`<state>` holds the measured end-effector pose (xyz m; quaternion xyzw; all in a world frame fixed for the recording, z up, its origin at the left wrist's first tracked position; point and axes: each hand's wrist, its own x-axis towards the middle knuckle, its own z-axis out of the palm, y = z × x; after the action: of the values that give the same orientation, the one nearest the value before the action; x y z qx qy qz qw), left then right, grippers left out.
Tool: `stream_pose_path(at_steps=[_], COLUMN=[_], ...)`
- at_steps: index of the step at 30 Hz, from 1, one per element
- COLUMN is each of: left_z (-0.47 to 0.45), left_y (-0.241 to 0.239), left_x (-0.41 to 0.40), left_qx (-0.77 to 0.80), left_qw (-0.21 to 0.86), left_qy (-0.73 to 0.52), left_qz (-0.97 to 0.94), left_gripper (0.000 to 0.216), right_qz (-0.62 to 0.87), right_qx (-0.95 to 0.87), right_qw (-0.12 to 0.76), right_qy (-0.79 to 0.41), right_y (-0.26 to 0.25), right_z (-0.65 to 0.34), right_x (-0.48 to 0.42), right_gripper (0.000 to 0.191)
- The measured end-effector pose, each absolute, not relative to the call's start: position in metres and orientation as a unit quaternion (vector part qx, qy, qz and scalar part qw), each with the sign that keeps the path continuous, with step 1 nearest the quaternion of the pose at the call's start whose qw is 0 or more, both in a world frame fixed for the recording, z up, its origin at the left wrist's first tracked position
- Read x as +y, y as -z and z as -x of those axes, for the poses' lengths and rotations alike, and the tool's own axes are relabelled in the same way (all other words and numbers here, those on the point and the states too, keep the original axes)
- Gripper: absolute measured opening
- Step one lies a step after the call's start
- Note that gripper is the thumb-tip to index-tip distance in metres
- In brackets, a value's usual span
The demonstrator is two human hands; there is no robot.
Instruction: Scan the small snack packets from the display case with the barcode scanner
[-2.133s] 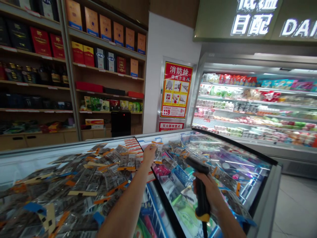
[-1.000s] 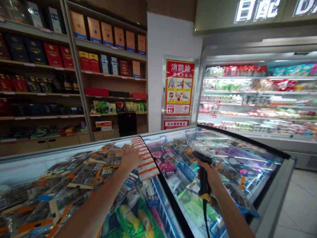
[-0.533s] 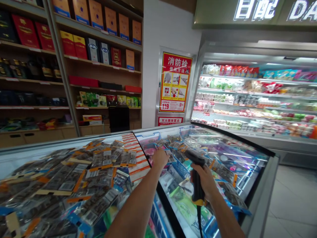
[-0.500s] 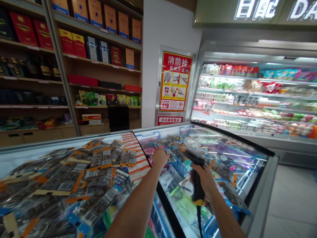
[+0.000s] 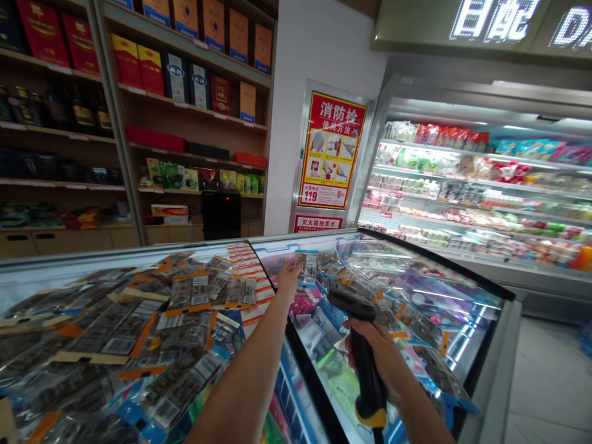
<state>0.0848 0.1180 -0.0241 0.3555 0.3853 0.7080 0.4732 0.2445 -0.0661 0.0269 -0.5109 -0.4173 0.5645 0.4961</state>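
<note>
Left hand (image 5: 288,279): one, bare, which we see small, with slender fingers (image 5: 293,269); we find nails and finer marks too small to read. Left forearm (image 5: 250,367): one, bare along all the length we can see, smooth in outline, narrow towards the hand, broadening steadily to the lower edge of view. Right hand (image 5: 382,351): one, bare, which we see larger, with a smooth, rounded back and partly hidden fingers. Right forearm (image 5: 420,416): one, bare, tapered towards the hand, a shorter stretch showing, which we lose at the lower edge. Upper arms: outside our view.
</note>
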Motion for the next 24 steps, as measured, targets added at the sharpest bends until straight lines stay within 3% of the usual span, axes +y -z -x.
stream_pose_path(at_steps=[24], left_z=[-0.087], left_y=[0.021], left_x=[0.12], left_qx=[0.345], left_qw=[0.476], left_qy=[-0.746], left_qz=[-0.313], left_gripper=[0.036], right_qz=[0.503], right_qx=[-0.414], right_qw=[0.501], right_qy=[-0.569], right_y=[-0.025], right_z=[-0.238], right_x=[-0.081], right_gripper=[0.028])
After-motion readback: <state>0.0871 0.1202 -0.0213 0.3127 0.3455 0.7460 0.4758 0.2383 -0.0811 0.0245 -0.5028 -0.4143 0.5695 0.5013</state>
